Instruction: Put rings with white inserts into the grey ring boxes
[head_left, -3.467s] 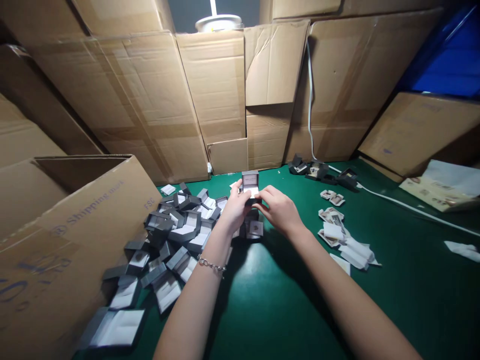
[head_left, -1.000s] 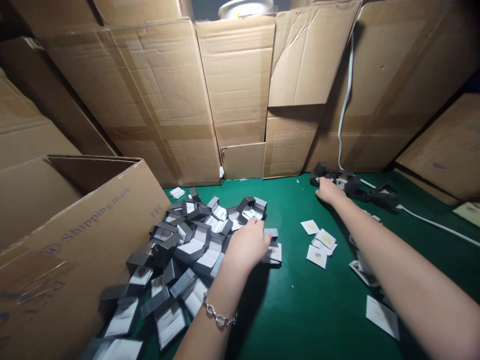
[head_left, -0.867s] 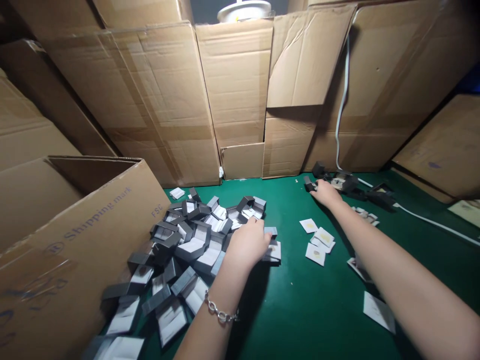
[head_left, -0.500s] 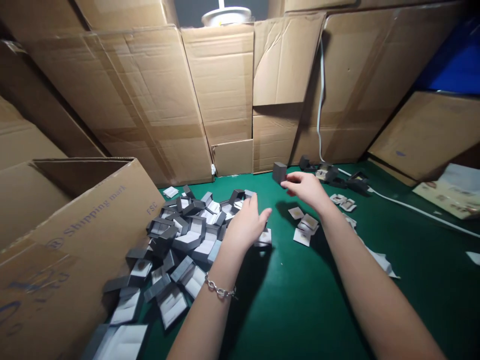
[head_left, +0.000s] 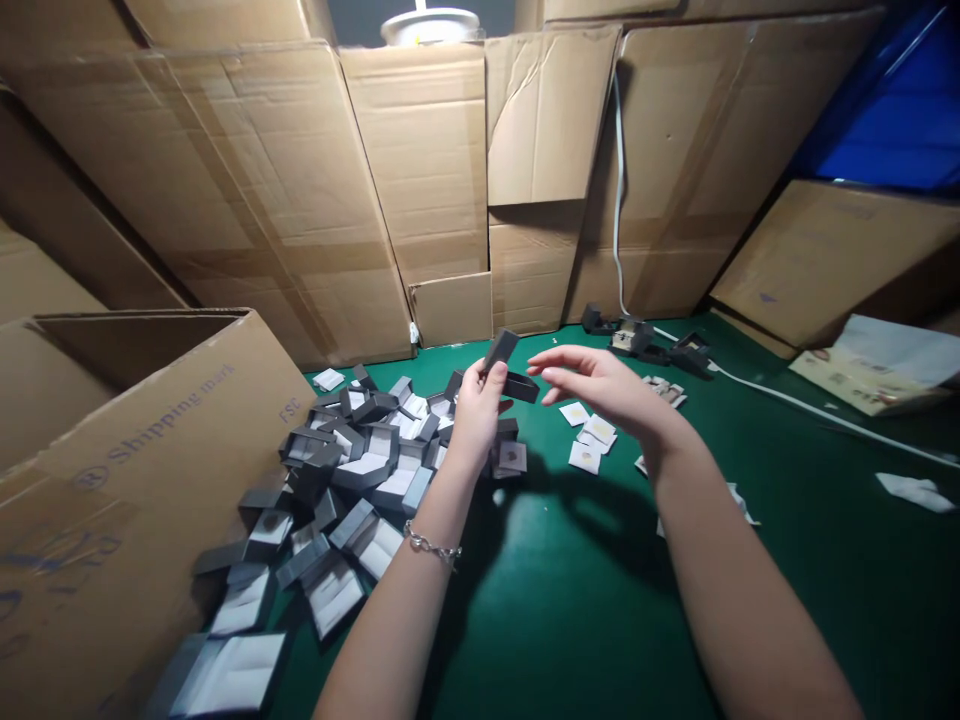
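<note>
Green table (head_left: pixel 555 610), cardboard wall (head_left: pixel 420 170), one dark box (head_left: pixel 523 388) held near the middle

Your left hand (head_left: pixel 475 410) grips the dark box above the table, thumb set at the corner where lid and base meet. The lid (head_left: pixel 501 348) is raised, leaning toward the far right. The base stretches rightward out of your grip, its long side running roughly left to right and tipping slightly toward the near side. That aims its free end at your right hand (head_left: pixel 592 380), which hovers just to the right with fingers spread and nothing visible in them. You cannot tell from this view whether a fingertip touches the box. Your left is the nearer hand, wrapped on the box; your right faces its open side. To the left lies a heap of open grey boxes (head_left: pixel 379 442). Small white cards (head_left: pixel 598 432) lie nearer than your right hand, and black boxes (head_left: pixel 634 336) sit beyond it, at the far right.
</note>
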